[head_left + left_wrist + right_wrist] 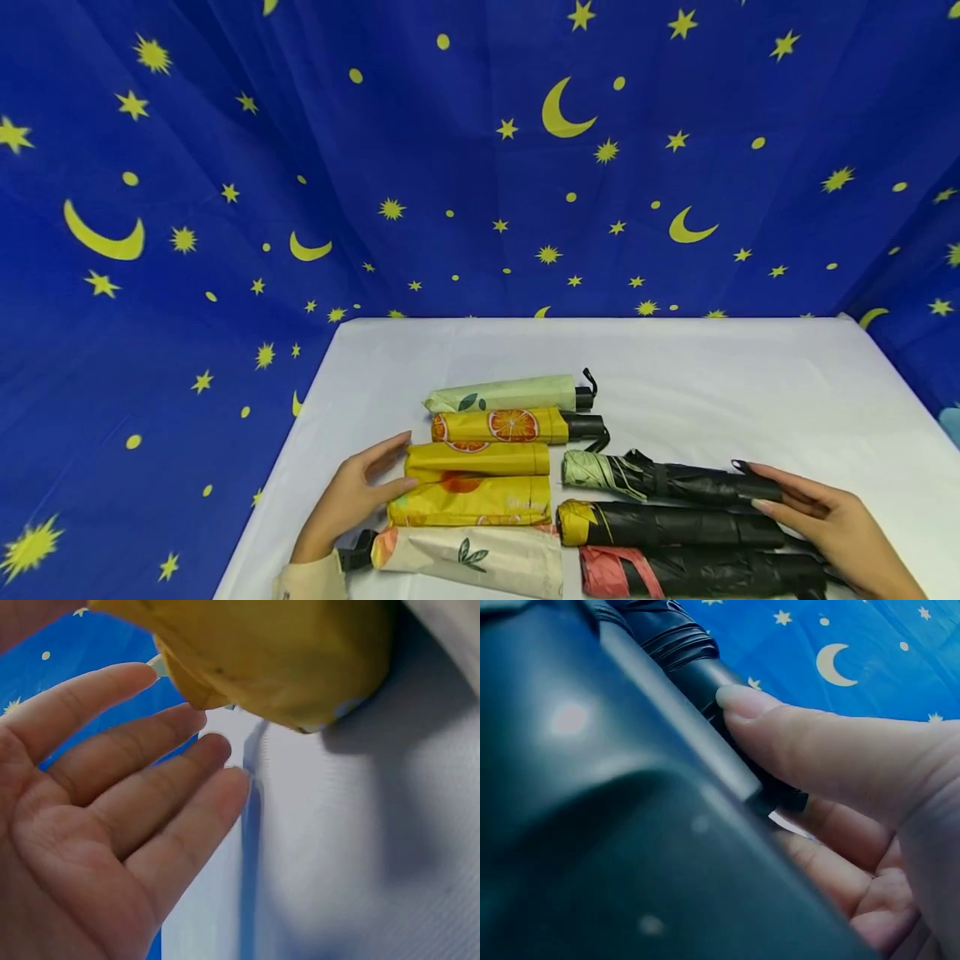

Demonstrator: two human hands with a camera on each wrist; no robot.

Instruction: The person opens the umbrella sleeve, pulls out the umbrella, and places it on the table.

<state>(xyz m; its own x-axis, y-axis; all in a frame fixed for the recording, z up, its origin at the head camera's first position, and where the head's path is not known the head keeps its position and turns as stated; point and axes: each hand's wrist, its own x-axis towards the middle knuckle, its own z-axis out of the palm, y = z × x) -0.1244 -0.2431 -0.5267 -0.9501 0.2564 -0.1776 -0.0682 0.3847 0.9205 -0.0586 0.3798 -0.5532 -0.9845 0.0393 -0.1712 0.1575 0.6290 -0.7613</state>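
On the left, my left hand (360, 500) has its fingers extended beside two yellow fruit-printed folded umbrellas, the upper one (487, 460) and the lower one (495, 493). Its thumb reaches the lower one's left end. In the left wrist view, the straight fingers (142, 780) are spread below a yellow bundle (285, 652). My right hand (832, 517) holds the right end of a black folded umbrella with a green-striped tip (675, 482), its thumb and fingers on opposite sides. The right wrist view has the thumb (780, 731) pressing the black handle end.
Above the yellow pair lie an orange-slice umbrella (513, 425) and a pale green one (510, 393); below lies a cream leaf-print umbrella (480, 562). Black umbrellas with yellow (667, 525) and red (697, 573) tips lie beneath the green-tipped one. Starry blue cloth (450, 167) surrounds the white table (712, 375).
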